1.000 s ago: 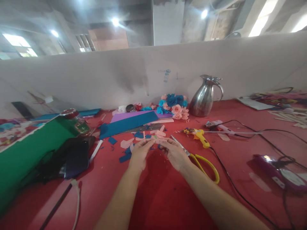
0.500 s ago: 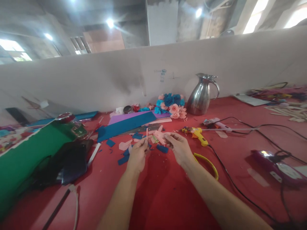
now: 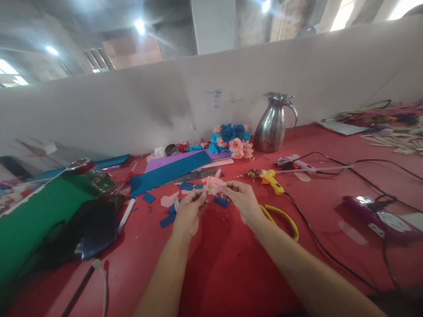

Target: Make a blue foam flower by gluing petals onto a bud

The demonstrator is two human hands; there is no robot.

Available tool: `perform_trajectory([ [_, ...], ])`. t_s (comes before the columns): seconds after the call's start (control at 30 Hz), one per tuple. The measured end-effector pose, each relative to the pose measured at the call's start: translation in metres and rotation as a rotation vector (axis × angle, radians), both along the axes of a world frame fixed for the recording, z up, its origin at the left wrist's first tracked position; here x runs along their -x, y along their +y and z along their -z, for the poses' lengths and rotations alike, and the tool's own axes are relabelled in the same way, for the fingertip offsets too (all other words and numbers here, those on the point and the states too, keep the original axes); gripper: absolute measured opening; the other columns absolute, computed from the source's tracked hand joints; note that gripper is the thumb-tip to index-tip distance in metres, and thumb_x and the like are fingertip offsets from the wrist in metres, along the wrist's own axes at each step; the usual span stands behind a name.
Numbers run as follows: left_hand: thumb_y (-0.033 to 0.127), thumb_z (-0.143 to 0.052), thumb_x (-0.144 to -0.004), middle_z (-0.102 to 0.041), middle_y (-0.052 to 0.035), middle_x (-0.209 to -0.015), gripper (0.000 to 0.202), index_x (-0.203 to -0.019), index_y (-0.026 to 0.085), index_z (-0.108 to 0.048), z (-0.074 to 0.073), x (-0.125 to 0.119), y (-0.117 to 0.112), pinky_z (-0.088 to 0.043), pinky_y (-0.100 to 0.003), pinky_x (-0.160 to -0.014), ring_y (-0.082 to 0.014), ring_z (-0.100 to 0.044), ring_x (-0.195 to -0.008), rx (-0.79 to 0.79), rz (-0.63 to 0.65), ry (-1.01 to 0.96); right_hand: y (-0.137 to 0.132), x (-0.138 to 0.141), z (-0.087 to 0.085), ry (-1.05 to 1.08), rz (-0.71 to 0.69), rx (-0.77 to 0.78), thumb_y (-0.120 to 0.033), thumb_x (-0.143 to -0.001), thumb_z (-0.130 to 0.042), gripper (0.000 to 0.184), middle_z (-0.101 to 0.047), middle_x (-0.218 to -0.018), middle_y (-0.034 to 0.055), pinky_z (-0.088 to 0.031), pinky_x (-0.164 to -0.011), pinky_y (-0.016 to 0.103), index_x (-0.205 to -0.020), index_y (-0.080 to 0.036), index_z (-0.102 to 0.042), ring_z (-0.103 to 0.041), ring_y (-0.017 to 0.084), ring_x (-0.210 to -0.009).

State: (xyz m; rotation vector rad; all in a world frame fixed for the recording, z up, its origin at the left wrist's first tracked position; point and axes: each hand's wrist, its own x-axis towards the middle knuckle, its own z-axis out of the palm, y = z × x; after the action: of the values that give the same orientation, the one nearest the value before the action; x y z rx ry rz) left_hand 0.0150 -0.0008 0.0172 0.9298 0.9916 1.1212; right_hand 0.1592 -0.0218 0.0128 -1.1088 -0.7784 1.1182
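Observation:
Between my two hands is a piece of pink crepe paper (image 3: 214,185), with a bit of green showing at its left side. My left hand (image 3: 189,213) pinches its left edge, fingers closed. From the other side my right hand (image 3: 243,200) grips the paper between thumb and fingers. Blue paper scraps (image 3: 220,201) and pink paper scraps (image 3: 169,200) lie on the red table just behind and beside the hands. A bunch of blue and pink paper flowers (image 3: 233,140) rests farther back near the wall.
Right of my hands are a yellow glue gun (image 3: 273,181), a yellow ring (image 3: 286,219) and a pink glue gun (image 3: 299,163) with black cables. A steel jug (image 3: 271,125) stands by the wall. At left are a green board (image 3: 49,220) and a dark phone-like object (image 3: 101,231).
My hands have come closer together, and the left fingers now meet the pink paper. The thin pink strip that stood up from my left hand no longer shows. The view has shifted slightly.

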Motion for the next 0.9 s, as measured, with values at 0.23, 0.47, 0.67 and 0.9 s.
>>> perform_trajectory([
  [0.23, 0.023, -0.080, -0.053, -0.062, 0.0015, -0.069, 0.025, -0.073, 0.015, -0.068, -0.0040, -0.0021, -0.0028, -0.042, -0.021, -0.064, -0.0079, -0.053, -0.061, -0.026, -0.028, 0.057, -0.0006, -0.0003, 0.0004, -0.054, 0.002, 0.001, -0.034, -0.062, -0.069, 0.017, -0.065, -0.056, 0.0015, -0.033, -0.049, 0.024, -0.067, -0.017, -0.071, -0.053, 0.013, -0.053],
  [0.47, 0.023, -0.076, -0.061, -0.065, -0.0027, -0.080, 0.021, -0.080, 0.016, -0.072, 0.0005, -0.0014, -0.0018, -0.043, -0.026, -0.075, -0.0125, -0.057, -0.073, -0.118, -0.018, 0.162, -0.0001, -0.0013, 0.0024, -0.078, -0.022, -0.003, -0.032, -0.063, -0.068, 0.015, -0.065, -0.057, 0.0016, -0.035, -0.050, 0.024, -0.067, -0.018, -0.071, -0.053, 0.013, -0.053],
  [0.67, 0.024, -0.071, -0.066, -0.060, -0.0043, -0.089, 0.005, -0.067, 0.020, -0.073, 0.0023, 0.0006, 0.0007, -0.041, -0.027, -0.079, -0.0176, -0.055, -0.087, -0.342, -0.124, 0.363, 0.0010, -0.0024, 0.0029, -0.082, 0.001, -0.001, -0.026, -0.061, -0.065, 0.010, -0.064, -0.057, 0.0003, -0.040, -0.054, 0.026, -0.066, -0.019, -0.069, -0.056, 0.015, -0.055],
  [0.9, 0.025, -0.069, -0.071, -0.059, -0.0053, -0.094, 0.007, -0.072, 0.022, -0.075, 0.0020, 0.0010, -0.0013, -0.042, -0.031, -0.082, -0.0204, -0.055, -0.092, -0.430, -0.094, 0.480, 0.0023, -0.0044, 0.0012, -0.080, 0.006, 0.004, -0.026, -0.061, -0.065, 0.008, -0.064, -0.056, 0.0006, -0.041, -0.054, 0.026, -0.062, -0.019, -0.067, -0.056, 0.015, -0.054],
])
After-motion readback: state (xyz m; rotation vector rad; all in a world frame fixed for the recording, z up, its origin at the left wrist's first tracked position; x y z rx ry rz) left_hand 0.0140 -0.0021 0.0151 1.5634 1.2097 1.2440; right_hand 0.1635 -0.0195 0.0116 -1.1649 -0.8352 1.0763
